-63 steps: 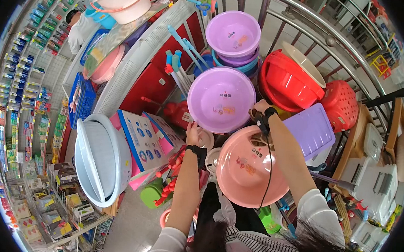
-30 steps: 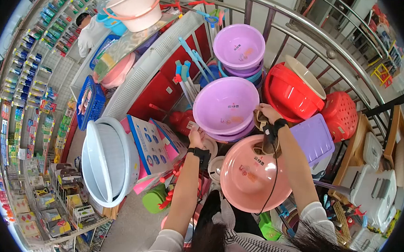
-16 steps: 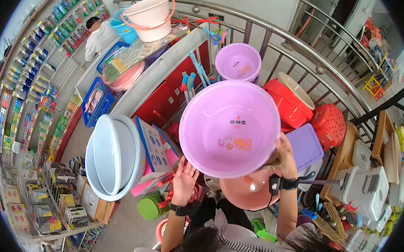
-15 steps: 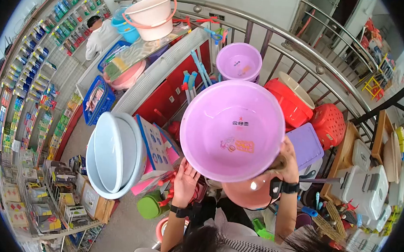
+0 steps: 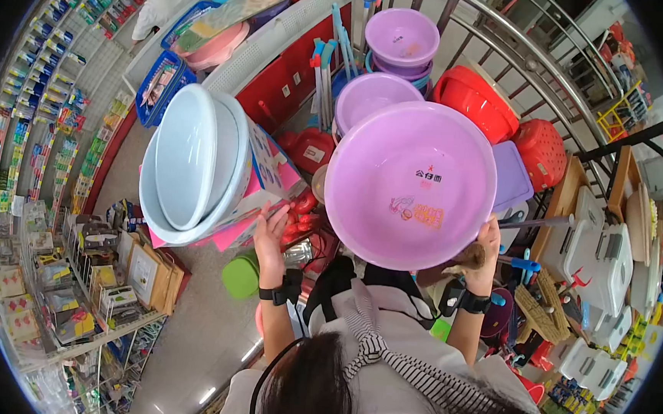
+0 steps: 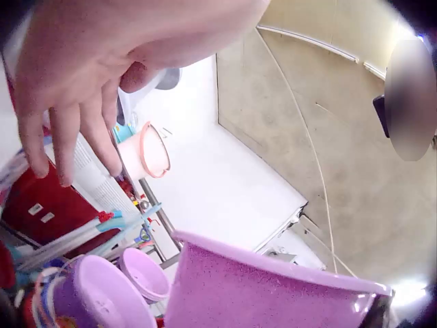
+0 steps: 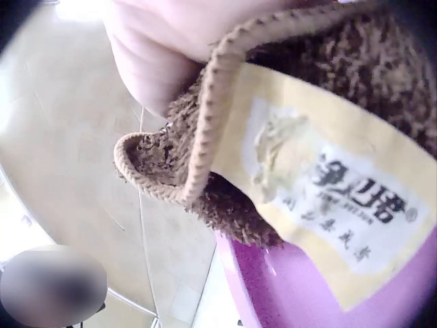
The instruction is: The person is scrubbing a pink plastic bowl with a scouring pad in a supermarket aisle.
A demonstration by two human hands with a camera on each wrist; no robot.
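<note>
A large purple basin [image 5: 409,189] with printed characters inside is held up, tilted, in front of the body. At its right rim, my right hand [image 5: 484,256] grips it together with a brown towel [image 7: 225,157] that has a paper label band. My left hand [image 5: 270,245] is off the basin, palm up with fingers spread, close to the light blue basins [image 5: 230,169]. In the left wrist view the fingers [image 6: 99,137] hold nothing, and the purple basin's side shows below them. Behind it sits another purple basin [image 5: 366,94], partly covered.
Smaller purple basins [image 5: 402,36] are stacked by the metal railing [image 5: 541,68]. Red basins [image 5: 473,101] and a purple lid [image 5: 512,177] stand to the right, with lidded white boxes [image 5: 601,260] beyond. A green stool [image 5: 242,275] is on the floor at left.
The large purple basin has come off the stack toward the body and moved right, in the right hand. The left hand has come away from it to the left. The view has tilted down.
</note>
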